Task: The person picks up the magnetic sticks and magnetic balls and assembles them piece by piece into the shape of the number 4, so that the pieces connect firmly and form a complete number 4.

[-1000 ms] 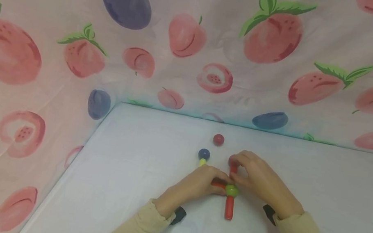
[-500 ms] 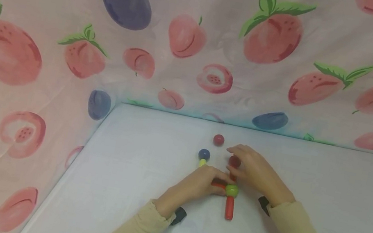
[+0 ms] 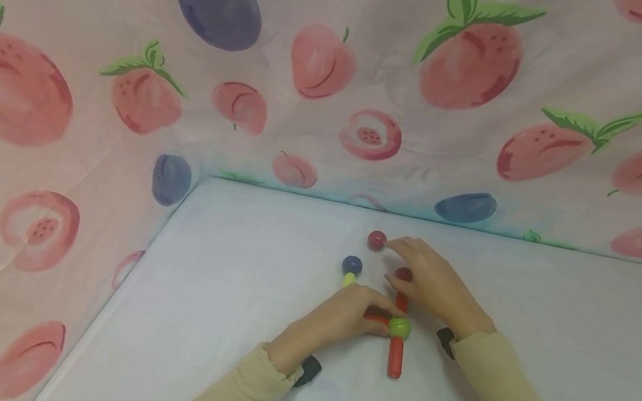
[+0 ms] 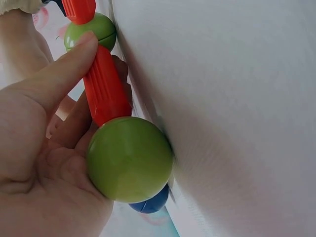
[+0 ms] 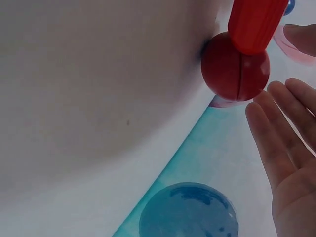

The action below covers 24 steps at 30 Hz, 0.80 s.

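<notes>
My left hand (image 3: pixel 349 313) grips a red ridged rod (image 4: pixel 107 89), its thumb near the joint with a green ball (image 3: pixel 399 328). A larger-looking green ball (image 4: pixel 131 159) is at the rod's near end, by the palm. From the first green ball, another red rod (image 3: pixel 396 357) points toward the person, and a third red rod (image 3: pixel 402 302) runs away to a dark red ball (image 5: pixel 234 69). My right hand (image 3: pixel 441 286) is above that ball with its fingers extended. Its fingertips are right at a separate red ball (image 3: pixel 377 240) farther back.
A blue ball (image 3: pixel 352 265) on a yellow rod (image 3: pixel 348 279) lies just beyond the left hand, the rod partly hidden by it. A fruit-patterned cloth (image 3: pixel 309 120) rises behind and left of the white table (image 3: pixel 247 252).
My right hand has let go of the dark red ball on the rod and moved back and left to the separate red ball. My left hand keeps its grip in place.
</notes>
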Available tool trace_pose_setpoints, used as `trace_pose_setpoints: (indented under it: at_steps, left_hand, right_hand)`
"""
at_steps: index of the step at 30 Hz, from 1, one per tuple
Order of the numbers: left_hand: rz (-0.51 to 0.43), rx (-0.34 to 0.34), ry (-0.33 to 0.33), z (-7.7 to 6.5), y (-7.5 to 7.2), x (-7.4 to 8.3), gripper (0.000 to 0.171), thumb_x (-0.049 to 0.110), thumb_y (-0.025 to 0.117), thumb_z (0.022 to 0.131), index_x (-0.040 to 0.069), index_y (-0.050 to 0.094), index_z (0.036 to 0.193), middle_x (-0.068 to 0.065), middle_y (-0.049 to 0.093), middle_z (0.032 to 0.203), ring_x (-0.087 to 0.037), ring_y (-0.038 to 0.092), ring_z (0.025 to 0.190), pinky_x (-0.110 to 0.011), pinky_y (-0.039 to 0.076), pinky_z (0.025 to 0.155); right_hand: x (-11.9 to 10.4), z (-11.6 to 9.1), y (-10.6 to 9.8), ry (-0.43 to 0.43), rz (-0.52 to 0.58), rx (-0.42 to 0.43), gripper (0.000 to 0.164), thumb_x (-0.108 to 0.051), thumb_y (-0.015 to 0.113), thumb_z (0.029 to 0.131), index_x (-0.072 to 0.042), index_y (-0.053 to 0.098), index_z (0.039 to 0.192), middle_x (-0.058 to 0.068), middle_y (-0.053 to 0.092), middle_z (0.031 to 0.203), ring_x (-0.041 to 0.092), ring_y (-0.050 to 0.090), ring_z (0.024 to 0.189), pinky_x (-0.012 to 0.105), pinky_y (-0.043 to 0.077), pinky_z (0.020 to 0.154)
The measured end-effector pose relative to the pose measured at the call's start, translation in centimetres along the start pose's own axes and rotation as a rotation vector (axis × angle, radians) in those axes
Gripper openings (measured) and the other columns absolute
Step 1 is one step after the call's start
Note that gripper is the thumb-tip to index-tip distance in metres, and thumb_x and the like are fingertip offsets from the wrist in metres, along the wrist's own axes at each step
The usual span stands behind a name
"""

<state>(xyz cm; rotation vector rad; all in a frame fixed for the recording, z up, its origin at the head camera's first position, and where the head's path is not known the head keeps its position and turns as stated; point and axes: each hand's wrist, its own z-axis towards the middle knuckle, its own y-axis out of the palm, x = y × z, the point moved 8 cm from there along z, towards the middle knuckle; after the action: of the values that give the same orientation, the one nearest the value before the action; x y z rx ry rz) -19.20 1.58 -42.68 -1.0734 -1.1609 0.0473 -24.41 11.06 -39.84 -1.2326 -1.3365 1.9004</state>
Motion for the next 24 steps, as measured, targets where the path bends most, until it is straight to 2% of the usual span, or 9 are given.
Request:
trace_pose_setpoints:
  at_steps: [7,12,16,24]
  left_hand:
    - [0.029,-0.004,0.005,0.0,0.0,0.0,0.032,0.016,0.077,0.086,0.016,0.074,0.118,0.009,0.074,0.109,0.001,0.062,0.101,-0.010,0.046,0.092]
    - [0.033,0.000,0.021,0.1,0.0,0.0,0.031,0.016,0.077,0.086,0.015,0.075,0.117,0.009,0.074,0.108,0.001,0.063,0.101,-0.010,0.046,0.091]
    - [0.037,0.002,0.030,0.2,0.1,0.0,0.030,0.016,0.077,0.086,0.015,0.075,0.116,0.008,0.075,0.108,0.001,0.064,0.100,-0.009,0.046,0.091]
    - [0.075,0.008,0.040,0.1,0.0,0.1,0.030,0.016,0.077,0.086,0.014,0.075,0.116,0.006,0.075,0.109,0.001,0.065,0.102,-0.009,0.046,0.091]
  right_hand:
    - [0.1,0.9,0.5,0.028,0.016,-0.025,0.066,-0.018,0.079,0.085,-0.007,0.050,0.143,0.014,0.053,0.143,0.033,0.047,0.135,0.050,0.043,0.108]
    - [0.0,1.2,1.0,-0.006,0.030,-0.029,0.070,-0.014,0.077,0.086,-0.006,0.044,0.148,0.014,0.049,0.148,0.033,0.043,0.139,0.050,0.039,0.111]
    - [0.0,1.2,1.2,-0.026,0.047,-0.026,0.070,-0.013,0.075,0.087,-0.004,0.042,0.149,0.015,0.047,0.150,0.033,0.041,0.140,0.051,0.037,0.113]
    - [0.1,1.6,1.8,-0.014,0.080,-0.049,0.068,-0.010,0.072,0.089,-0.005,0.041,0.149,0.014,0.045,0.152,0.032,0.039,0.142,0.050,0.034,0.115]
